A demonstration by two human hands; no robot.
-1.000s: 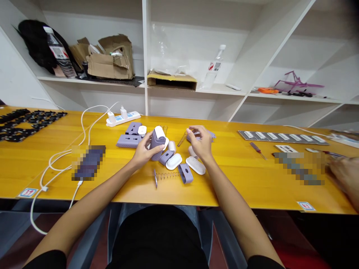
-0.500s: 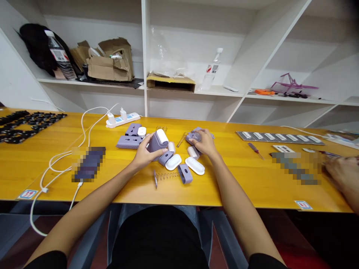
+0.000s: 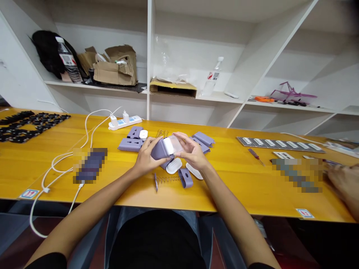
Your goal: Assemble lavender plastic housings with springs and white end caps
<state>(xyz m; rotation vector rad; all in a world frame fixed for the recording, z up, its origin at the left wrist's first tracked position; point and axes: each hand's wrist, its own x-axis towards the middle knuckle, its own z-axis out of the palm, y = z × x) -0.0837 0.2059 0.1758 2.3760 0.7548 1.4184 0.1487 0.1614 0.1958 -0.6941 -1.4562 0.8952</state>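
My left hand (image 3: 146,157) is closed around a purple plastic housing (image 3: 159,150) with a white block (image 3: 168,146) at its end. With thumb and fingers, my right hand (image 3: 194,152) grips a clear plastic cover (image 3: 176,144) at that white end; whether it is seated cannot be seen. Just below lie a white oval part (image 3: 174,167), another white oval part (image 3: 194,172) partly behind my right wrist, and a purple ring-shaped part (image 3: 185,178). A long coil spring (image 3: 168,179) stretches from a small upright plate (image 3: 156,182) towards the ring.
Purple shells lie left (image 3: 129,144) and right (image 3: 204,139) of my hands. A white power strip (image 3: 125,122), cables and a pixelated phone (image 3: 91,165) are at left. To the right are a screwdriver (image 3: 255,156), a grey strip of white parts (image 3: 280,144) and another person's hand (image 3: 343,181).
My right hand has moved left from the purple parts on the right, bringing the clear cover to the housing's white end. My left hand keeps hold of the housing, slightly further right.
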